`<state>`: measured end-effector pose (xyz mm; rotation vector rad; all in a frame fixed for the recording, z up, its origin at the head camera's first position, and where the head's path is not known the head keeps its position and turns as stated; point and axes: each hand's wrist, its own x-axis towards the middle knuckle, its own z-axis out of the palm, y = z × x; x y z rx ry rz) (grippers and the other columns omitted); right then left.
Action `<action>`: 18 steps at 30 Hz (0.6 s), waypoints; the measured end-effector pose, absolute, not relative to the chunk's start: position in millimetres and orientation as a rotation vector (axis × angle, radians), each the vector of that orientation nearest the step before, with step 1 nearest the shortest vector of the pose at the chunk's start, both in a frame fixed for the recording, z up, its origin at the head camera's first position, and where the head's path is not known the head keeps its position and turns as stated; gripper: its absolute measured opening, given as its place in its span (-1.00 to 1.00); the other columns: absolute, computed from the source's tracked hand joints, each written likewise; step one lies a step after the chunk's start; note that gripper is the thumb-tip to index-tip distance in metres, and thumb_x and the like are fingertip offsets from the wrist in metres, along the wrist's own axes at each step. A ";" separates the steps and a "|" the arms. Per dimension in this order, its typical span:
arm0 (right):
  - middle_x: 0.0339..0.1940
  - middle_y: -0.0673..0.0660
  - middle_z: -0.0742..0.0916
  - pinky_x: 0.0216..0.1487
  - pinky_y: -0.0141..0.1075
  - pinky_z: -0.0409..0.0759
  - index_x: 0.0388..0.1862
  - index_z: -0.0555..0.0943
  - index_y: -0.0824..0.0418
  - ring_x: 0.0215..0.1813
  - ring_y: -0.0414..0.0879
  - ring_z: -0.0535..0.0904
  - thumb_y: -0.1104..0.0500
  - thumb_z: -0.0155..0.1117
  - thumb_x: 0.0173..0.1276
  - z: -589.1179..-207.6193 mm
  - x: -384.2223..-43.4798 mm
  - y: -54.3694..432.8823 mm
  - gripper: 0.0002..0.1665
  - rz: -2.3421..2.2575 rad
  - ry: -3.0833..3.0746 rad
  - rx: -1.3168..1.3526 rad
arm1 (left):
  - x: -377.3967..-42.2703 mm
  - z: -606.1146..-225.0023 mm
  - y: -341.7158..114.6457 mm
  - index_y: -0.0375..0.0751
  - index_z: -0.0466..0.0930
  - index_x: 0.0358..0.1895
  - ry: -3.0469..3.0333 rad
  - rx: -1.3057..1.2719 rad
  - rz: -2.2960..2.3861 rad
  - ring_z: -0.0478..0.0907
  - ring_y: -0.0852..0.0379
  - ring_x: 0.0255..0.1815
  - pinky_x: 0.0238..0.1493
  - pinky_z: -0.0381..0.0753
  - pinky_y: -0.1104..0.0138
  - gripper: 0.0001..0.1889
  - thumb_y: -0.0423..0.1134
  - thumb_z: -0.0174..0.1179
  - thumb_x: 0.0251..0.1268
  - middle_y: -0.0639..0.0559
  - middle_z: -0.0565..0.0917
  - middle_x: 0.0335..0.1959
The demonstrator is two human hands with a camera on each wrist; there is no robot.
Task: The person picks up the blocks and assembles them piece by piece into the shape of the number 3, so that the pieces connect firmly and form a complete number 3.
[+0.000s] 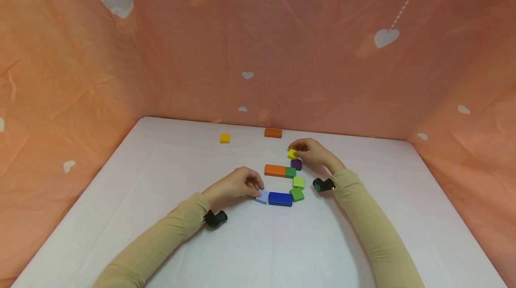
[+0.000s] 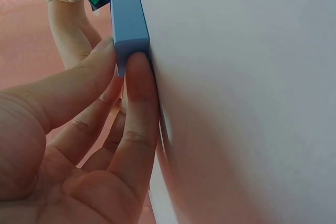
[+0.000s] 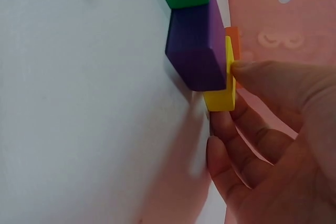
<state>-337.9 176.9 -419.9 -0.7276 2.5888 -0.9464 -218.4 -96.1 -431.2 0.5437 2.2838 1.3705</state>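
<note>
My left hand (image 1: 239,182) pinches a light blue block (image 2: 130,22) between thumb and fingers at the left end of a dark blue long block (image 1: 280,199). At the back right, my right hand (image 1: 314,152) pinches a small yellow block (image 3: 220,101) just behind a purple block (image 3: 195,48). From the dark blue block, a green block (image 1: 297,195), a lime block (image 1: 298,182) and a dark green block (image 1: 290,172) lead back toward the purple one. An orange long block (image 1: 275,170) lies against the dark green block's left side.
Near the table's back edge lie a yellow-orange block (image 1: 224,138) and a brown-orange long block (image 1: 273,133). Pinkish-orange cloth (image 1: 193,73) with white hearts hangs behind and at both sides of the white table (image 1: 258,252).
</note>
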 end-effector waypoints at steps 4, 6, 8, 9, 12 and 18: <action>0.01 0.16 0.63 0.16 -0.06 0.43 0.06 0.61 0.21 0.04 0.06 0.49 0.24 0.16 0.41 -420.1 -337.2 178.2 -0.73 -0.947 2.581 -0.718 | -218.3 -431.2 -95.9 -0.26 0.63 -0.25 2.287 0.558 1.369 0.50 0.11 -0.34 -0.25 0.53 0.35 -0.87 -0.41 0.34 0.14 0.03 0.62 -0.37; 0.01 0.16 0.63 0.15 -0.06 0.43 0.06 0.60 0.22 0.04 0.06 0.50 0.25 0.15 0.41 -419.8 -335.9 178.5 -0.73 -0.960 2.573 -0.714 | -218.2 -431.5 -96.0 -0.26 0.63 -0.25 2.289 0.559 1.367 0.50 0.11 -0.34 -0.25 0.53 0.35 -0.87 -0.41 0.34 0.14 0.04 0.62 -0.36; 0.00 0.16 0.64 0.14 -0.07 0.44 0.06 0.60 0.23 0.03 0.06 0.50 0.25 0.15 0.42 -419.5 -334.5 178.7 -0.73 -0.967 2.566 -0.717 | -218.1 -431.8 -96.1 -0.26 0.63 -0.25 2.296 0.559 1.361 0.50 0.11 -0.34 -0.25 0.53 0.35 -0.88 -0.41 0.34 0.14 0.04 0.62 -0.36; 0.00 0.16 0.64 0.14 -0.07 0.44 0.06 0.60 0.23 0.02 0.06 0.50 0.25 0.15 0.42 -419.4 -334.0 178.7 -0.72 -0.970 2.565 -0.717 | -218.0 -432.1 -96.1 -0.26 0.63 -0.25 2.300 0.562 1.358 0.50 0.11 -0.34 -0.25 0.53 0.35 -0.88 -0.41 0.34 0.14 0.04 0.62 -0.36; -0.03 0.16 0.64 0.11 -0.09 0.45 0.07 0.60 0.23 0.00 0.05 0.50 0.25 0.15 0.41 -419.5 -333.2 178.5 -0.72 -0.968 2.569 -0.720 | -217.7 -432.5 -96.3 -0.25 0.64 -0.25 2.310 0.564 1.350 0.50 0.11 -0.34 -0.25 0.53 0.35 -0.88 -0.41 0.34 0.14 0.04 0.62 -0.37; -0.05 0.16 0.63 0.07 -0.12 0.46 0.06 0.60 0.22 -0.04 0.04 0.49 0.25 0.17 0.41 -419.3 -333.0 177.8 -0.72 -0.968 2.583 -0.727 | -217.4 -432.6 -96.4 -0.25 0.63 -0.26 2.294 0.544 1.371 0.51 0.11 -0.34 -0.25 0.53 0.35 -0.88 -0.42 0.34 0.14 0.03 0.62 -0.37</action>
